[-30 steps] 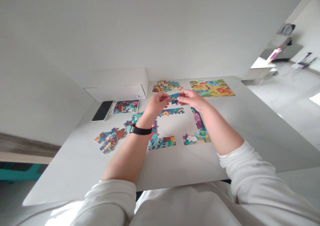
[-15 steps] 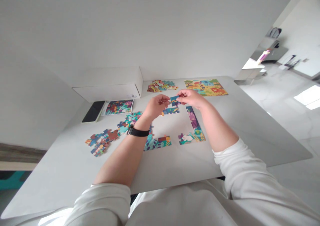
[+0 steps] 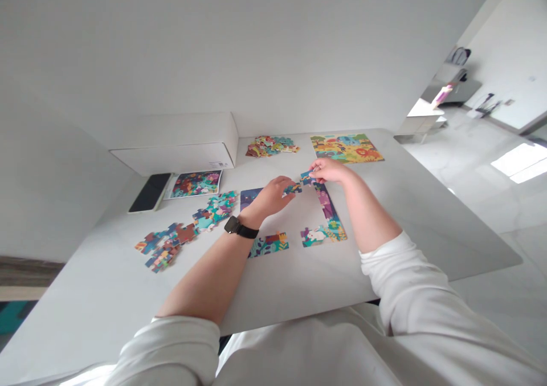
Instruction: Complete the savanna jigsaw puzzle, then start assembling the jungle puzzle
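Observation:
Between the thumb and fingers of my right hand (image 3: 330, 170) is a blue puzzle piece (image 3: 306, 178), at the top right corner of a partly assembled puzzle border. My left hand (image 3: 273, 198) rests on the top left of that border, fingers stretched and thumb apart, at a joined strip of puzzle pieces (image 3: 294, 189). The right side of the border (image 3: 327, 203) runs down to a corner section with a white rabbit (image 3: 317, 235). A lower left section (image 3: 270, 246) lies apart from it, partly hidden by my left wrist.
Loose puzzle pieces lie in a pile (image 3: 171, 242) at the left and another pile (image 3: 271, 145) at the back. A finished animal puzzle (image 3: 347, 148) lies at the back right. A white box (image 3: 175, 146), a phone (image 3: 150, 193) and a picture card (image 3: 197, 183) sit back left.
My right hand has brought the puzzle piece down to the border's top right corner. My left hand has come off that piece and moved down onto the border's top left, its fingers opening.

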### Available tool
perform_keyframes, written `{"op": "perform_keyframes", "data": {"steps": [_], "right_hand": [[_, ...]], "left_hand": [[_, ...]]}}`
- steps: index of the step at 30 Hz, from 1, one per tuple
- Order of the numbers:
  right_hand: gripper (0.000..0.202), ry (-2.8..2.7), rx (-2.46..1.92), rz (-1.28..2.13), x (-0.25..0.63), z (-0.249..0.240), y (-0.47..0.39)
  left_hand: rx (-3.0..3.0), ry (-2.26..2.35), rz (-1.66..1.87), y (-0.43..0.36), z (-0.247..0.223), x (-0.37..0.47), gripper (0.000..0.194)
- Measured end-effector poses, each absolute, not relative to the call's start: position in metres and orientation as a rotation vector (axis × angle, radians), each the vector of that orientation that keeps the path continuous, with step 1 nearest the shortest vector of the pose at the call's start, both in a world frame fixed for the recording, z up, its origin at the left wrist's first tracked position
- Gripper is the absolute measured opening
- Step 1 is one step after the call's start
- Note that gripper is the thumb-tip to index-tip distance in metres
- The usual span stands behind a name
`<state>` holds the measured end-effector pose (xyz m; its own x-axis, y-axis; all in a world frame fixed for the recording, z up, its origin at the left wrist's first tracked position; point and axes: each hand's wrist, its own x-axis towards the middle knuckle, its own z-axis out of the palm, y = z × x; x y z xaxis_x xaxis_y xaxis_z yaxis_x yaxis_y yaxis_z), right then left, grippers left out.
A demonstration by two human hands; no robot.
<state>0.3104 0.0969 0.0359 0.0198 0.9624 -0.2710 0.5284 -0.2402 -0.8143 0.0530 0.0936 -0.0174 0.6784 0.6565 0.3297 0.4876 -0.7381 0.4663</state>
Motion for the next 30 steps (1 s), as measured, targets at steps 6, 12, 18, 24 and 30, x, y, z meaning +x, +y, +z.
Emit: {"op": "perform_keyframes", "data": {"steps": [6,12,18,24,30], "right_hand": [[0.013,-1.574,-1.932,1.145,0.305,0.019,0.103],[0.015,-1.609,-2.037,1.078,0.303,0.009,0.107],[0.018,-1.665,-2.113,1.022,0.302,0.001,0.112],[0.013,-1.822,-2.122,0.921,0.304,-0.002,0.114],[0.016,-1.944,-2.117,0.781,0.305,0.003,0.110]], "left_hand": [[2.663,0.954,0.500,0.092,-0.035,0.060,0.049],[2.712,1.043,0.374,0.088,-0.037,0.064,0.055],[2.734,1.115,0.335,0.086,-0.036,0.064,0.053],[2.745,1.109,0.364,0.084,-0.038,0.065,0.056],[2.721,1.180,0.374,0.079,-0.036,0.071,0.054]]}}
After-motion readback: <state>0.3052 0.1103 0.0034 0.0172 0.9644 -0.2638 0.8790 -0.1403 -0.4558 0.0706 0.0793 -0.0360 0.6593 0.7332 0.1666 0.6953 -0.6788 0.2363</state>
